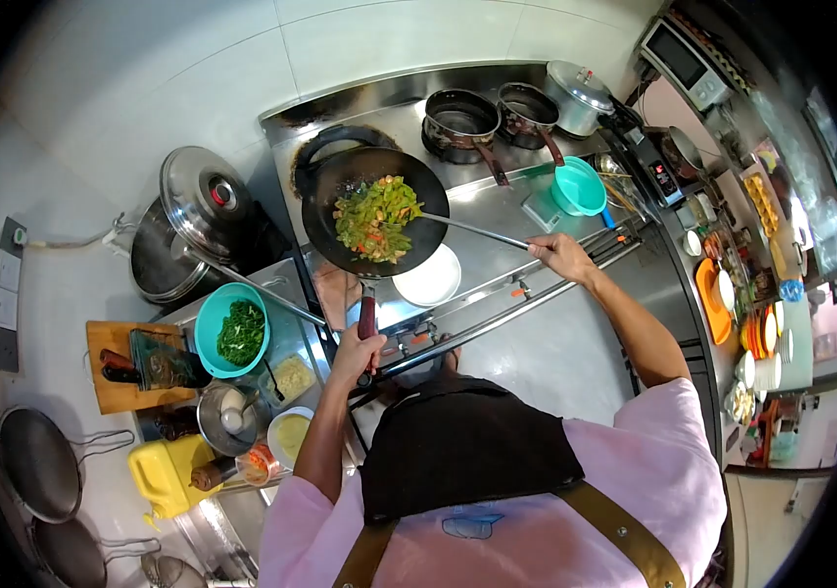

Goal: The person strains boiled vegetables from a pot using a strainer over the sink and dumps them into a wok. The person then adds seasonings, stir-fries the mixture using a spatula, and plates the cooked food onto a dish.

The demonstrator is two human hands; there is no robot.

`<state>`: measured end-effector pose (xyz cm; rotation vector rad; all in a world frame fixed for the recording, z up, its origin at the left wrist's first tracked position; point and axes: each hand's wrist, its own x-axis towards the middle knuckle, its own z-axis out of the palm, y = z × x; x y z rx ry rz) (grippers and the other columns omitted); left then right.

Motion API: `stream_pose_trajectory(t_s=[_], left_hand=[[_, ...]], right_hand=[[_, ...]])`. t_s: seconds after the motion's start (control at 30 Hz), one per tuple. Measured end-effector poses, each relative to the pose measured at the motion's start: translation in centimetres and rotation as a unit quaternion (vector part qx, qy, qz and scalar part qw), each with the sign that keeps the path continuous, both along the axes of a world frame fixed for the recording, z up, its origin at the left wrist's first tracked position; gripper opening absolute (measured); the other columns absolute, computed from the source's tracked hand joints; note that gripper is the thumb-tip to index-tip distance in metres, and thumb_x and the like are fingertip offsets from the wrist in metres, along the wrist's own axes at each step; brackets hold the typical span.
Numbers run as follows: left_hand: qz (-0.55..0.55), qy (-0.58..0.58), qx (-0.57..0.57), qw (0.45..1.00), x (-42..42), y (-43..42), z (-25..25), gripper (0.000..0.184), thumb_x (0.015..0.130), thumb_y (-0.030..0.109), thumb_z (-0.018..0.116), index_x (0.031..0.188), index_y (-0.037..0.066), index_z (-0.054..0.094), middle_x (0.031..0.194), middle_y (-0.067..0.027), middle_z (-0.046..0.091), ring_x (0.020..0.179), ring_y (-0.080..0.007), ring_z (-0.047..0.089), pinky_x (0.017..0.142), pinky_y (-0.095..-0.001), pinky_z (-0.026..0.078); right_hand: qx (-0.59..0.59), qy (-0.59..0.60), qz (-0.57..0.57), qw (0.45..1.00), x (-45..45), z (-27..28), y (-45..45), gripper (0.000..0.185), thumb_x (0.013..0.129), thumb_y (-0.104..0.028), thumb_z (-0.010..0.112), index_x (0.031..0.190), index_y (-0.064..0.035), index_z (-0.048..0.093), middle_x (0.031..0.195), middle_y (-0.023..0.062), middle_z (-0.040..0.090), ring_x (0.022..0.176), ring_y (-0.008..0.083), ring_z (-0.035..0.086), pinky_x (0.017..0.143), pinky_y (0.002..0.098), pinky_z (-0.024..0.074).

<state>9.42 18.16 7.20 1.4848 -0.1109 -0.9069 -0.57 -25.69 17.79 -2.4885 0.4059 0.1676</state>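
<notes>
My left hand is closed around the dark red handle of a black wok on the stove. Chopped green vegetables with orange and red bits lie in the wok. My right hand grips the end of a long-handled metal cooking utensil. Its head is buried at the right side of the vegetables, so I cannot tell whether it is a ladle or a spatula. A white plate sits just below the wok's right rim, between my two hands.
Two dark saucepans and a lidded pot stand at the back right, near a turquoise bowl. On the left are a steel pot, a turquoise bowl of chopped greens, a knife block and a yellow jug. A metal rail runs along the stove front.
</notes>
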Motion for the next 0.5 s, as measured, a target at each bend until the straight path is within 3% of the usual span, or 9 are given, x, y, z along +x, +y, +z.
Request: stream_pose_trajectory(t_s=[0.07, 0.2, 0.3, 0.43, 0.5], left_hand=[[0.007, -0.012, -0.008, 1.0, 0.4, -0.2, -0.3, 0.019, 0.087, 0.012, 0.066, 0.091, 0.004, 0.05, 0.06, -0.0018, 0.052, 0.043, -0.0116, 0.049, 0.038, -0.0276, 0.041], [0.025, -0.02, -0.008, 0.999, 1.7, -0.4, -1.0, 0.016, 0.086, 0.013, 0.066, 0.088, 0.004, 0.052, 0.061, -0.0012, 0.052, 0.044, -0.011, 0.051, 0.038, -0.0272, 0.042], [0.04, -0.035, 0.009, 0.999, 3.0, -0.8, -0.6, 0.013, 0.086, 0.011, 0.064, 0.086, 0.003, 0.054, 0.059, -0.0019, 0.053, 0.044, -0.0118, 0.052, 0.037, -0.0276, 0.042], [0.058, -0.071, 0.018, 0.996, 4.7, -0.7, -1.5, 0.013, 0.087, 0.011, 0.064, 0.087, 0.004, 0.053, 0.061, -0.0027, 0.053, 0.045, -0.0134, 0.053, 0.038, -0.0302, 0.043], [0.074, -0.078, 0.039, 0.993, 5.1, -0.8, -1.4, 0.014, 0.09, 0.014, 0.064, 0.088, 0.006, 0.054, 0.063, -0.0026, 0.053, 0.048, -0.0139, 0.053, 0.042, -0.0332, 0.045]], right_hand=[[0.011, -0.033, 0.003, 0.999, -1.1, 0.1, -0.6, 0.04, 0.099, -0.031, 0.061, 0.125, -0.0012, 0.065, 0.088, 0.0134, 0.071, 0.08, 0.0152, 0.063, 0.074, 0.0334, 0.0503], [0.004, 0.019, -0.02, 1.0, -3.6, 1.9, -1.5, 0.041, 0.099, -0.032, 0.062, 0.125, -0.0016, 0.066, 0.077, 0.0066, 0.062, 0.073, 0.0126, 0.053, 0.07, 0.0319, 0.0473], [0.037, 0.007, -0.038, 0.999, -6.3, 2.0, -2.5, 0.037, 0.098, -0.031, 0.062, 0.122, -0.0042, 0.067, 0.078, 0.0111, 0.065, 0.072, 0.0178, 0.057, 0.07, 0.0348, 0.048], [0.012, 0.084, -0.045, 0.995, -8.7, 3.2, -3.2, 0.034, 0.098, -0.032, 0.062, 0.122, -0.009, 0.069, 0.077, 0.0099, 0.065, 0.073, 0.0148, 0.056, 0.07, 0.0343, 0.0477], [-0.008, 0.116, -0.029, 0.993, -9.0, 2.6, -3.8, 0.033, 0.097, -0.032, 0.062, 0.121, -0.0112, 0.07, 0.086, 0.0146, 0.07, 0.079, 0.0214, 0.064, 0.074, 0.0364, 0.0506]])
